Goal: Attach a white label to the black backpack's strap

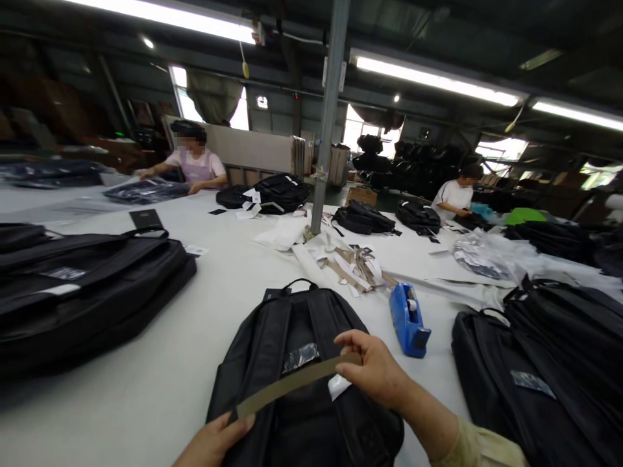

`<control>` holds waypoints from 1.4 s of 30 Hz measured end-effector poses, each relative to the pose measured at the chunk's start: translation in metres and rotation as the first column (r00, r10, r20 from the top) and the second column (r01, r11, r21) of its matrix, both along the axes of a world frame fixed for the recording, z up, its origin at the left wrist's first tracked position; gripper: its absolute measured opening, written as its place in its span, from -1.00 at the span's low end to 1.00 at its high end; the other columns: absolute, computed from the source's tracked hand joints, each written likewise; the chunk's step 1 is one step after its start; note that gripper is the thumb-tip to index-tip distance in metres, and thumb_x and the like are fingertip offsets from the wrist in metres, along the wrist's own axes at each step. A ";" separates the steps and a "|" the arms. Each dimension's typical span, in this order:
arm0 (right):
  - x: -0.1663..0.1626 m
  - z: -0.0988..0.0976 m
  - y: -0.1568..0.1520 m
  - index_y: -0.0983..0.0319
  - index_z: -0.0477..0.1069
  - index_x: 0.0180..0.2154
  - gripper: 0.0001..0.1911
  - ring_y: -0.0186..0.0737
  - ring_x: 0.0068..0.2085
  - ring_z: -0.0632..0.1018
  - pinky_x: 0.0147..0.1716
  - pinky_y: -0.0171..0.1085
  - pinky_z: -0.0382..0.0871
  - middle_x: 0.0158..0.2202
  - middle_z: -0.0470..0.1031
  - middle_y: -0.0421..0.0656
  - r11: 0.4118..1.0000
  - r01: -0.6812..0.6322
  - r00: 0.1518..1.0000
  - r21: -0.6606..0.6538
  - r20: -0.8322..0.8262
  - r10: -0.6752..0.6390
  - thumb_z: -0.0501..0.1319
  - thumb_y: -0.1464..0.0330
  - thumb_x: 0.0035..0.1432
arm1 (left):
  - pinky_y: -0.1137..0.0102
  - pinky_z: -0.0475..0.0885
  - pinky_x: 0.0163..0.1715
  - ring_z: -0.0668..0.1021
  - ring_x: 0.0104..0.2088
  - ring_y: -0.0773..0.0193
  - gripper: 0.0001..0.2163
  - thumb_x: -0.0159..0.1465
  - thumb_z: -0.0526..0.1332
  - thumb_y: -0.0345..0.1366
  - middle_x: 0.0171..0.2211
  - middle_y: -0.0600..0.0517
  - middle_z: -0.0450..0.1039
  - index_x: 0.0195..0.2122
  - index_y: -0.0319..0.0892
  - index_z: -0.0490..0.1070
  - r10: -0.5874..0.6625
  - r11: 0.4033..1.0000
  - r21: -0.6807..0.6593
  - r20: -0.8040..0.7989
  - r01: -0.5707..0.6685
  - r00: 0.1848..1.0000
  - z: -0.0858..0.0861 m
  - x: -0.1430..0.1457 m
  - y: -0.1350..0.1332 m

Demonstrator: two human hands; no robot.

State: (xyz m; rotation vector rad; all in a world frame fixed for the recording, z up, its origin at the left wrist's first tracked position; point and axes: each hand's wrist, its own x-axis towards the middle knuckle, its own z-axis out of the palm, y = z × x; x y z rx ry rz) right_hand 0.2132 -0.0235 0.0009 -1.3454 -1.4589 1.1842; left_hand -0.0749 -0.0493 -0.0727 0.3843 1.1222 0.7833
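A black backpack [272, 350] lies flat on the white table [160, 363] right in front of me, its top handle pointing away. Across it I hold a long olive-brown strip [292, 384]. My right hand [372, 370] pinches the strip's right end, fingers closed. My left hand [214, 441] grips the strip's left end at the bottom edge of the view. A small clear plastic packet [300, 355] and a white tag [337, 385] rest on the backpack under the strip.
A blue tape dispenser [407, 319] stands just right of the backpack. Stacks of black bags lie at left [82, 285] and right [549, 363]. Paper scraps [350, 263] surround a metal post [327, 117]. Two other people work at the table's far side.
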 end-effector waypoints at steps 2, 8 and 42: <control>-0.007 -0.002 -0.004 0.22 0.49 -0.18 -0.62 -0.37 -0.46 0.42 -0.46 -0.37 0.27 -0.46 0.40 -0.30 0.999 -0.016 0.998 -0.027 -0.063 0.014 0.28 0.48 -0.16 | 0.10 0.57 -0.11 0.65 -0.19 -0.18 -0.50 -0.14 0.56 -0.24 -0.34 -0.14 0.66 -0.18 -0.24 0.49 -0.020 1.000 -0.008 0.036 0.020 0.999 -0.002 -0.001 0.000; -0.046 -0.011 0.000 0.27 0.52 -0.29 -0.67 -0.31 -0.39 0.51 -0.33 -0.32 0.35 -0.43 0.53 -0.24 0.997 0.020 0.946 -0.071 -0.322 -0.042 0.36 0.43 -0.24 | 0.12 0.60 -0.20 0.67 -0.28 -0.13 -0.66 -0.03 0.51 -0.24 -0.38 -0.17 0.65 -0.29 -0.24 0.46 -0.047 0.997 0.061 -0.051 0.051 0.998 -0.008 -0.003 0.003; -0.111 -0.035 0.005 0.25 0.51 -0.51 -0.85 -0.35 -0.53 0.46 -0.58 -0.39 0.26 -0.54 0.48 -0.20 0.895 -0.374 0.755 -0.242 0.482 0.445 0.32 0.33 0.04 | 0.36 0.50 -0.47 0.55 -0.55 0.25 -0.88 0.29 0.19 -0.38 -0.54 0.01 0.52 -0.37 -0.30 0.46 -0.030 0.961 0.262 -0.196 0.082 0.980 0.035 -0.013 0.009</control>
